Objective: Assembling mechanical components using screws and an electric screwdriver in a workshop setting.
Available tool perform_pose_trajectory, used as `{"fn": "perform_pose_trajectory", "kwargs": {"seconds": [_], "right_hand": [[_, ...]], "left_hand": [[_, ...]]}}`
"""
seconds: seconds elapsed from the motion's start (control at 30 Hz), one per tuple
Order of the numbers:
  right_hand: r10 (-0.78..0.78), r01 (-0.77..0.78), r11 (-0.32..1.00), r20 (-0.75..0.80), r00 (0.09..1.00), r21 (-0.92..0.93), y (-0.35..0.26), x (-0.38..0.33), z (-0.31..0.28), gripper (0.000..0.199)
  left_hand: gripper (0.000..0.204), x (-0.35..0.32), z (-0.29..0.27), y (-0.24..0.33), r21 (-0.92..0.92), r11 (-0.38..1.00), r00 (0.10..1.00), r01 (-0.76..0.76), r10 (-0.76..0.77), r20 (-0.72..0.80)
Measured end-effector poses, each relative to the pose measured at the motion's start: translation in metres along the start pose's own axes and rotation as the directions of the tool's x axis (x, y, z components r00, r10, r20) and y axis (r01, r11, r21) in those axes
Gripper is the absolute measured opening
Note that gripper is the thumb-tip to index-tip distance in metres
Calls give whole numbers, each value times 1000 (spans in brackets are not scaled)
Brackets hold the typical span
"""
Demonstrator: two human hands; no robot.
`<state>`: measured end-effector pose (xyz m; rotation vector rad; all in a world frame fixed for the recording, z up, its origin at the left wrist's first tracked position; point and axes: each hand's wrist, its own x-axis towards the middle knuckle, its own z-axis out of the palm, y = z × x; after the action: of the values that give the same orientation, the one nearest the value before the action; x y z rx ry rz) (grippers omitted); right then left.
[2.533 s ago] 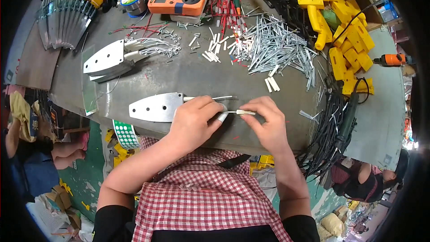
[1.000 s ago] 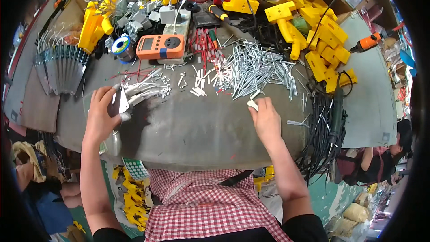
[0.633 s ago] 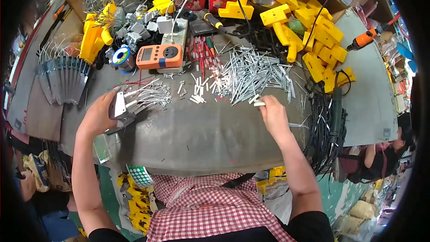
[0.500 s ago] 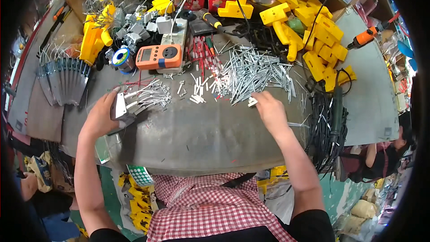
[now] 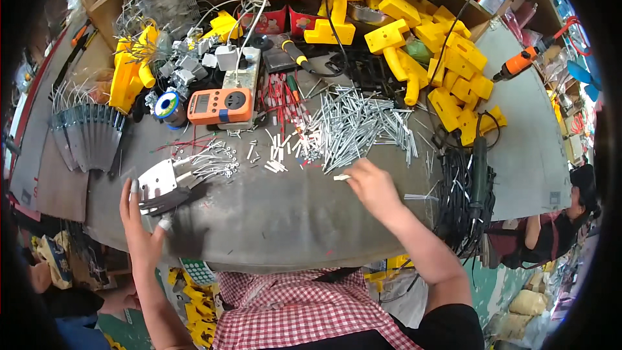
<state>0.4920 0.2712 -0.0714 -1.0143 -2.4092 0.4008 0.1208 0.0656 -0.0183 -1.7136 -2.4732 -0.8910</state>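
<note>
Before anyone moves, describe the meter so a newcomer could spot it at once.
On the grey table, find the big pile of metal rods. Look left, past the red wires, to the meter: an orange box with a screen, unlike the round blue-rimmed spool beside it.

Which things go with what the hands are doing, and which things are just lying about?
Seem part of the job:
- white-wired stack of flat, silver metal plates, beside the open left hand
- small white stick-shaped piece, at the right hand

Seem just lying about:
- orange rectangular meter
- blue-rimmed round spool
- heap of yellow plastic parts
- orange-and-black tool
</note>
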Motion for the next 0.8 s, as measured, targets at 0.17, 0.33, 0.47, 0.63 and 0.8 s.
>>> {"fn": "perform_pose_trajectory", "kwargs": {"seconds": [0.17, 0.33, 0.47, 0.63, 0.8], "right_hand": [[-11, 58, 953, 157, 988, -298, -22, -4, 7, 37], [-127, 181, 875, 149, 981, -449, -24, -10, 11, 38], [-205, 262, 910, 201, 958, -321, -1, 3, 16, 13], [-167, 166, 986, -99, 981, -18, 17, 94, -50, 16], [99, -109, 994, -496, 863, 9, 70, 289, -144, 36]], "left_hand": [[74, -14, -1, -2, 25, 999, 998, 49, -47, -51], [73, -33, -2, -3, -30, 996, 992, 87, -90, -89], [70, -29, 6, -1, -60, 990, 986, 131, -136, -92], [62, -35, -1, -6, -61, 979, 958, 197, -205, -201], [57, -46, 3, -31, -26, 975, 941, 220, -219, -257]]}}
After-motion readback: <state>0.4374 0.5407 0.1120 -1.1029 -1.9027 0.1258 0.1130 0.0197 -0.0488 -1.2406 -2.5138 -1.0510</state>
